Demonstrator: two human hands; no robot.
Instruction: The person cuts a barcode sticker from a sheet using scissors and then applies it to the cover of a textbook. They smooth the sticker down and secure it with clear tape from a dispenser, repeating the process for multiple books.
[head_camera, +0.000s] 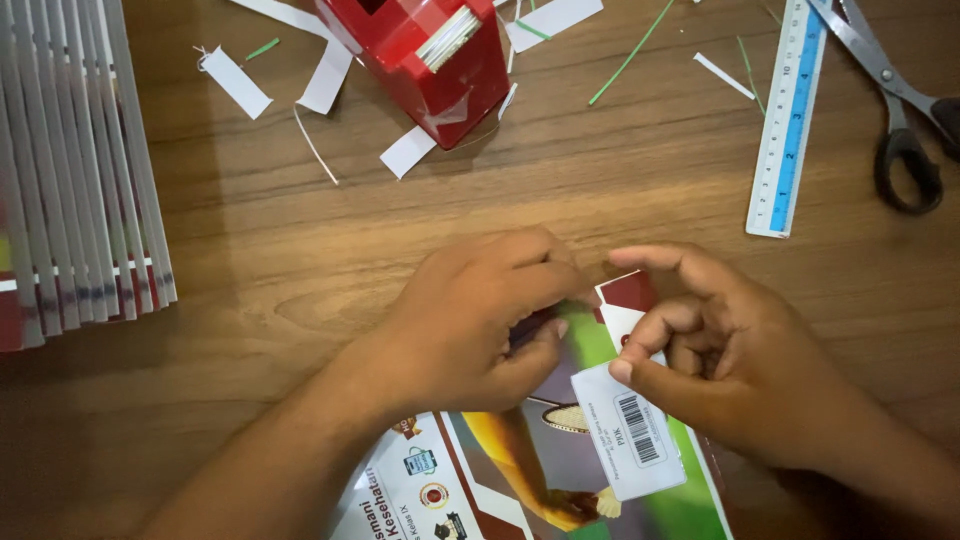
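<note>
My left hand is curled, its fingers pressed down on the upper corner of a glossy softcover book with a green, white and dark red cover, which lies at the bottom centre of the frame. My right hand sits just beside it; its thumb and bent fingers pinch the top edge of a small white rectangular barcode label, which lies flat against the book's cover. The two hands nearly touch over the book's top corner.

Around them spreads the brown wooden tabletop. At the top centre stands a red plastic tape dispenser, with white paper strips and thin green slivers scattered about it. In the upper right lies a clear plastic ruler with a blue band, and beside it black-handled scissors. At the left edge, a row of stacked thin books fans out.
</note>
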